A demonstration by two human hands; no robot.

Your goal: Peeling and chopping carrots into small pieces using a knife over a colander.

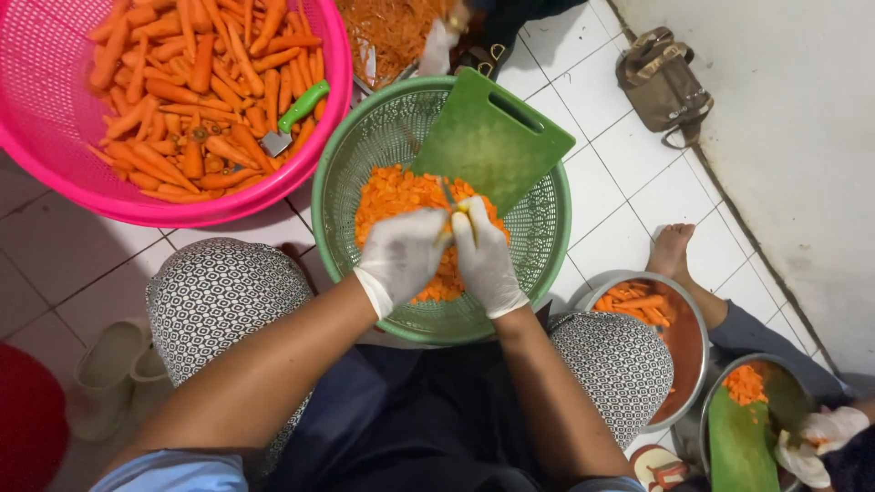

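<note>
White floor tiles surround a green colander (547, 246); above it the gloved left hand (401, 257) grips a carrot piece (462, 211), the right hand (485, 258) clasps a knife (447, 193), so slices (401, 196) drop inside.

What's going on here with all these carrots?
A seated person in white gloves works over a green basket part-filled with chopped carrot pieces. The left hand and right hand meet on a small piece of carrot; a blade seems to be there, hard to see. A green cutting board leans in the basket. A pink basket holds peeled whole carrots and a green-handled peeler. Another person's gloved hand works lower right.
</note>
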